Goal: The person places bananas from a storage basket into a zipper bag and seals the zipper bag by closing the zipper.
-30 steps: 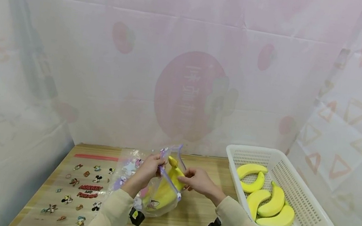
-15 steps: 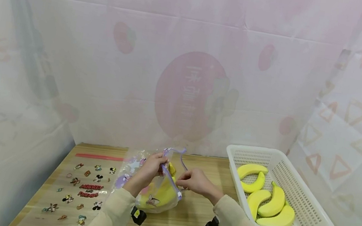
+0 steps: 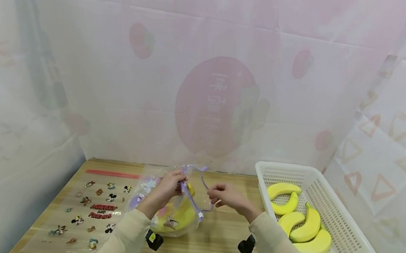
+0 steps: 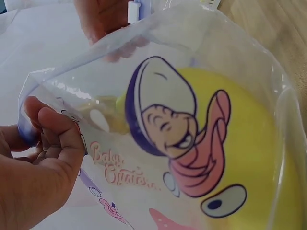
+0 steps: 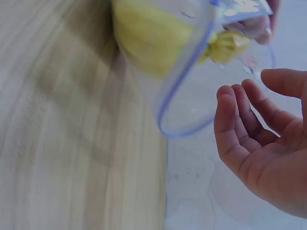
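A clear zip bag [image 3: 197,227] with cartoon prints and a purple zip edge stands with its mouth open on the table. Inside, a yellow banana [image 4: 249,115] shows through the plastic; whether there is more than one I cannot tell. My left hand [image 3: 168,189] pinches the bag's zip edge at its left side, fingers curled in the left wrist view. Just right of the mouth is my right hand [image 3: 229,198]. In the right wrist view its fingers are loosely bent, thumb apart, holding nothing. A white slider [image 3: 201,215] sits at the near end of the zip.
On the right stands a white perforated basket [image 3: 354,223] with several bananas [image 3: 305,225] in it. A flat zip bag [image 3: 103,190] with cartoon prints and a red strip lies on the wooden table [image 3: 216,251] at left. Printed sheets [image 3: 214,106] enclose the back and sides.
My right hand was at the bag's mouth edge; it has let go and moved slightly right. The banana's tip has sunk deeper into the bag. The left hand keeps its hold.
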